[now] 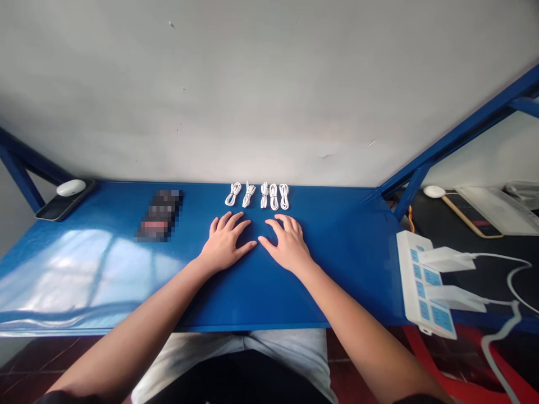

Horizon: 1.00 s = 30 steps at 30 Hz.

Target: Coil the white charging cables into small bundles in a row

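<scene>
My left hand (227,241) and my right hand (286,244) lie flat on the blue table top (337,269), palms down and fingers spread, holding nothing. Their fingertips point toward each other and nearly meet at the middle. Just beyond them, several coiled white cables (274,196) stand in a row along the table's far edge, not touching either hand. The cables are bundled into small loops, and their ends are too small to identify.
A pixelated dark object (159,216) lies left of my hands. A white puck (71,188) sits on a dark pad at the far left. A white power strip (421,280) with plugged-in adapters lies at the right edge. Blue metal frame bars (463,134) rise along the wall.
</scene>
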### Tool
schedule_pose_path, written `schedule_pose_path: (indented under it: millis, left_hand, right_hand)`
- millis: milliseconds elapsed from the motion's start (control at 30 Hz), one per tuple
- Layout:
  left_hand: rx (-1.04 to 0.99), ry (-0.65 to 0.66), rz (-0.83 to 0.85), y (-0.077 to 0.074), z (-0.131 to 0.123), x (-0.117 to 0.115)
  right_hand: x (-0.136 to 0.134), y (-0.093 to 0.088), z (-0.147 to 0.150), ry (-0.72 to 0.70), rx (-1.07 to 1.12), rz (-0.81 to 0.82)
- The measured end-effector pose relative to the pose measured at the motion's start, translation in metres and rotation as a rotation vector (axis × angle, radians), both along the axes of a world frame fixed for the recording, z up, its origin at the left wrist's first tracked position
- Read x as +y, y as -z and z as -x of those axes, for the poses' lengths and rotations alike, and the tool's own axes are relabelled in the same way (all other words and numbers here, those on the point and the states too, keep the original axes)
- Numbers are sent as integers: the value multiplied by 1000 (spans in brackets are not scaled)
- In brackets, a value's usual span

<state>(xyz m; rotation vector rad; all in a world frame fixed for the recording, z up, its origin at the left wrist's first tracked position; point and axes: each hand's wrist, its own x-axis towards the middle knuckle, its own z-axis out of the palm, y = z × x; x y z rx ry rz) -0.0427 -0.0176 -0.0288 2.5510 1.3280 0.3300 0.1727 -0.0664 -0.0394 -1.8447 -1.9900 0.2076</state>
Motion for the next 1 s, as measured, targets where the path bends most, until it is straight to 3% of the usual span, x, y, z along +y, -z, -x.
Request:
schedule_pose_path:
  millis: [800, 1000]
  left_hand:
    - [-40, -6, -3, -3, -1, -1]
    - [-329, -267, -37, -15, -1, 30]
  right_hand:
    - [1, 3, -1, 4, 2, -4]
    - [2, -2, 0, 7, 35, 28]
